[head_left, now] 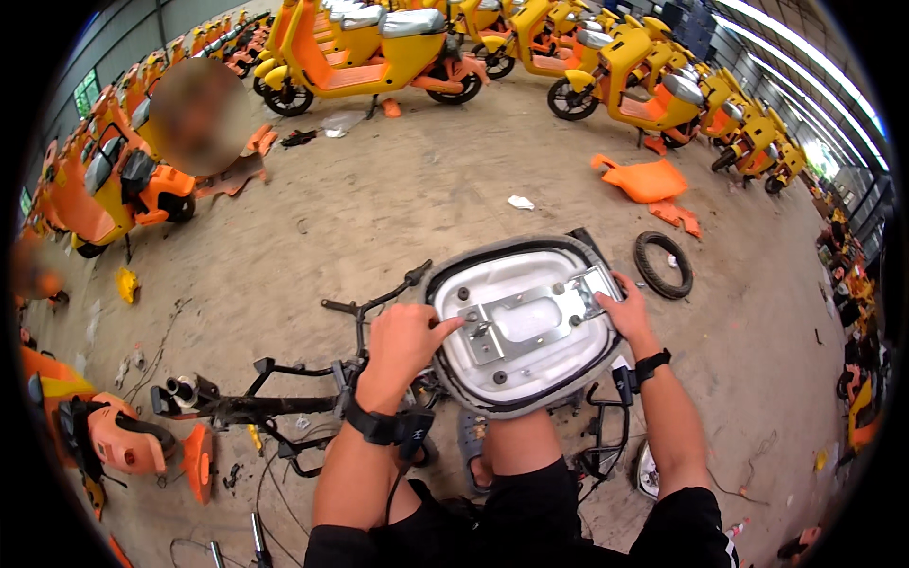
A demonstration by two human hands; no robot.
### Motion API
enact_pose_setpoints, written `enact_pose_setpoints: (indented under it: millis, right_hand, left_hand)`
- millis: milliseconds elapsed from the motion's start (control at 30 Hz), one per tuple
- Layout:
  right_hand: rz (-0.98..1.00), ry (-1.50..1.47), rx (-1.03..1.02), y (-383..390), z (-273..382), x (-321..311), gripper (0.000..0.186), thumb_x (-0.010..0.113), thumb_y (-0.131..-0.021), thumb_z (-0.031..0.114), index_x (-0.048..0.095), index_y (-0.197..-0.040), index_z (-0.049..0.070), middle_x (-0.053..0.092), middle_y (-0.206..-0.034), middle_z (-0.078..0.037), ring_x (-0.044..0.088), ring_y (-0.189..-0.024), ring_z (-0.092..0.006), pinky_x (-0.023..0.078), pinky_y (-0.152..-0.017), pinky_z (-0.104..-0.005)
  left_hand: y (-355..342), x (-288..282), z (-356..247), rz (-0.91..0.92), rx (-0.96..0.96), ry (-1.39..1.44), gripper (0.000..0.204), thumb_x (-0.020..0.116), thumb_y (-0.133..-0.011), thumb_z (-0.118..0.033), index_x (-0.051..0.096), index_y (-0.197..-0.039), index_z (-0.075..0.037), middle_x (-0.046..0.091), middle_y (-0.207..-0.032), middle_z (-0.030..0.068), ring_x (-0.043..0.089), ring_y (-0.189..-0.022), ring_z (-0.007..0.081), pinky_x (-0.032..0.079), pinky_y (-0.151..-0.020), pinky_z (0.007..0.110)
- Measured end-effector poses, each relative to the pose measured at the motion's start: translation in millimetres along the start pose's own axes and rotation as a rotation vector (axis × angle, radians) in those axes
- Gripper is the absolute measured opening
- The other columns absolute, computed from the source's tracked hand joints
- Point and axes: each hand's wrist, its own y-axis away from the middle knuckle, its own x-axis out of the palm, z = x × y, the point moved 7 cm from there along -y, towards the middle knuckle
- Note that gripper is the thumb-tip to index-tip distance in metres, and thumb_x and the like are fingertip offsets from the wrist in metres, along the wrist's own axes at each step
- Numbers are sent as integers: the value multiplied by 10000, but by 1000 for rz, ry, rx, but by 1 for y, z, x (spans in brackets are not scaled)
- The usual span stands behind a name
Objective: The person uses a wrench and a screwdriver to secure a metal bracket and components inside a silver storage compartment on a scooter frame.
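A scooter seat [453, 371] is held over my knees, turned so its white underside faces up inside a dark padded rim. A silver metal bracket [488, 350] runs lengthwise across that underside, with black rubber feet around it. My left hand [405, 336] is closed at the seat's left edge, its thumb reaching over the rim toward the small catch on the bracket. My right hand [625, 308] grips the opposite edge, with the thumb against the bracket's hinged end [592, 284]. The fingers beneath the seat are hidden.
A black scooter frame [275, 405] lies to my left, and black tubing [606, 426] is right of my legs. A tyre [663, 265] and orange body panels [644, 180] lie farther right. Yellow scooters [379, 66] stand in rows behind. A blurred person is at left.
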Motion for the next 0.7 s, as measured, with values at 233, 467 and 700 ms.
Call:
enact_pose_setpoints:
  millis: [233, 467, 700]
  right_hand:
    - [-51, -135, -43, -5, 7, 11, 607, 810, -727, 210, 604, -1257, -3, 643, -1209, -211, 608, -1146, -307, 459, -1009, -385]
    - [-55, 40, 16, 2, 3, 7, 609, 782, -735, 296, 607, -1291, 119, 574, -1254, -209, 554, -1172, -363, 451, -1009, -407]
    - [-88, 8, 0, 3, 5, 6, 583, 779, -730, 285, 625, -1265, 112, 591, -1242, -205, 555, -1177, -360, 452, -1008, -403]
  left_hand:
    - [-4, -2, 1, -18, -116, 134, 371, 831, -707, -331, 705, -684, 17, 615, -589, 191, 613, -542, 343, 472, -544, 410]
    - [0, 2, 0, -65, -174, 18, 448, 870, -645, -339, 632, -728, 32, 645, -678, 193, 629, -661, 382, 475, -605, 441]
    - [6, 1, 5, -21, -221, 55, 475, 867, -667, -335, 569, -790, 13, 637, -730, 198, 617, -725, 391, 466, -636, 449]
